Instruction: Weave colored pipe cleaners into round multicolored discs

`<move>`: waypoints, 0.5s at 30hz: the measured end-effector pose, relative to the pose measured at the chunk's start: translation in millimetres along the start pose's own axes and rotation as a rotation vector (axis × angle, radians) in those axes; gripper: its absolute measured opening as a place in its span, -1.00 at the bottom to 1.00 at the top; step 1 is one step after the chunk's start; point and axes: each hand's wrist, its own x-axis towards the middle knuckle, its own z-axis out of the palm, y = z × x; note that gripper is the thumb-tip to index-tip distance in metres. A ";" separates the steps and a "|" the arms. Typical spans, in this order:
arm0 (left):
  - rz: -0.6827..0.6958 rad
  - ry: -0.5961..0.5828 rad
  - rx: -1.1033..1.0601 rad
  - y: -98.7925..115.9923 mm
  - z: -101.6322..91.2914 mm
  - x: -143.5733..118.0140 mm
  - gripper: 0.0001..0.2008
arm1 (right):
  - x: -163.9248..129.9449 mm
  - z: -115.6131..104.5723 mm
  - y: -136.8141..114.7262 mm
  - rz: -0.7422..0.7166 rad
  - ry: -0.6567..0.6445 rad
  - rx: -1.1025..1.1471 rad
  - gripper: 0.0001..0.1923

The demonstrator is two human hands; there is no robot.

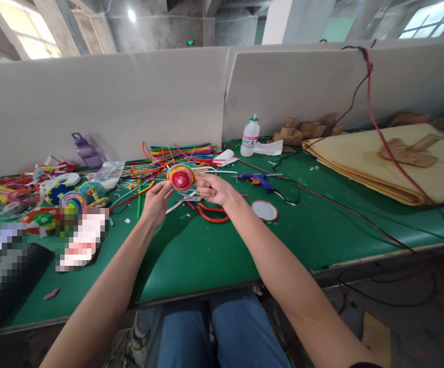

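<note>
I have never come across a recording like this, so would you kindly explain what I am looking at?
There is no machine here: a person works with two bare hands. The only picture comes from a camera worn on the head, looking forward and down. The left hand and right hand hold a round, multicoloured disc by its sides, above a green table. On that table are red-handled scissors, a blue glue gun, a green-capped bottle and a purple bottle. Some items at left are pixelated, so I cannot identify them.
</note>
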 end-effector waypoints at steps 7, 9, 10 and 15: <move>0.067 0.038 0.078 -1.3 -2.3 2.1 -0.75 | -0.8 -2.6 -0.5 -0.026 -0.036 -0.029 -0.85; 0.115 0.050 0.114 -2.6 -2.1 2.8 -0.73 | -2.7 -2.5 -2.3 -0.056 -0.053 -0.066 -0.87; 0.134 0.058 0.131 -3.4 -2.0 3.0 -0.73 | -3.5 -2.1 -2.9 -0.073 -0.056 -0.093 -0.89; 0.164 0.107 0.158 -5.9 -1.2 2.7 -0.75 | -4.1 1.2 -0.3 -0.125 0.053 -0.306 -0.94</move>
